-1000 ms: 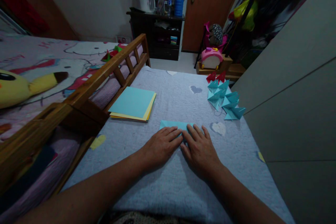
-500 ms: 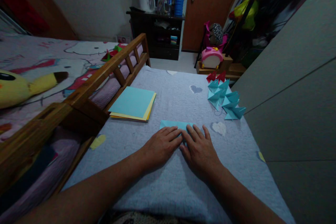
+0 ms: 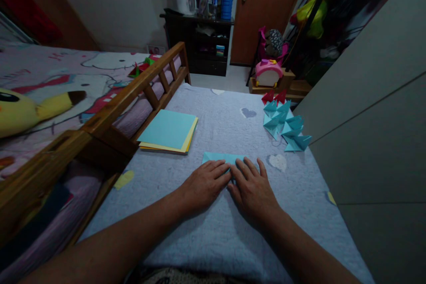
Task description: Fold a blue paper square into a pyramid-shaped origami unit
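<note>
Both hands lie palm down at the lower centre of the frame, side by side and touching at the forefingers; the left hand [image 3: 203,186] and the right hand [image 3: 253,191] press flat on a folded light-blue paper [image 3: 216,158], whose far edge shows just beyond the fingertips; the fingers [image 3: 218,167] are stretched out and slightly spread, gripping nothing. The paper lies on a grey-blue bedspread [image 3: 216,239] with heart patches. Left of centre rests a stack of paper sheets [image 3: 168,129], blue on top with yellow beneath, near a wooden bed rail [image 3: 133,93]. At the right of centre sits a cluster of folded blue paper pieces [image 3: 284,125], with two red folded pieces [image 3: 274,96] just behind; a yellow plush toy [image 3: 20,111] lies at the far left.
</note>
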`<state>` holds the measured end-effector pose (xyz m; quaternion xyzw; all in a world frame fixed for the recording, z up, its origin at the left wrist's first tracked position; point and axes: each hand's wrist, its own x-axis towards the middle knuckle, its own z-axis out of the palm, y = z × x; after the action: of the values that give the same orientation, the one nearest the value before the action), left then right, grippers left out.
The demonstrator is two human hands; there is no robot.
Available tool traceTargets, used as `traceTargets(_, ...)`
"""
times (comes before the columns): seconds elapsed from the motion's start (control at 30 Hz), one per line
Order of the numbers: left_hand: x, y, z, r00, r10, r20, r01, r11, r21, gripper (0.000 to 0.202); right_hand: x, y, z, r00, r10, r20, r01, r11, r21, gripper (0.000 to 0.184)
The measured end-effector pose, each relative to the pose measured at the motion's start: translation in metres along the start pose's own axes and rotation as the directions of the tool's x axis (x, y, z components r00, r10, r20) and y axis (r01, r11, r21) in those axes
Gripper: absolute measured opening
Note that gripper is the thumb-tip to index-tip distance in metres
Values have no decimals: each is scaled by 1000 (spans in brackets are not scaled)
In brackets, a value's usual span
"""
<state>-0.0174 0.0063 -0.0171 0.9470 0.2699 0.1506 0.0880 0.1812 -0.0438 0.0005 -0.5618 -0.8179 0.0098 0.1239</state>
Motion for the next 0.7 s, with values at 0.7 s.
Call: traceTargets(0.7,0,1,-1,1000,4,-9,-4,1000,27,32,2,-2,1,1000,-1,13,1,1000,16,44)
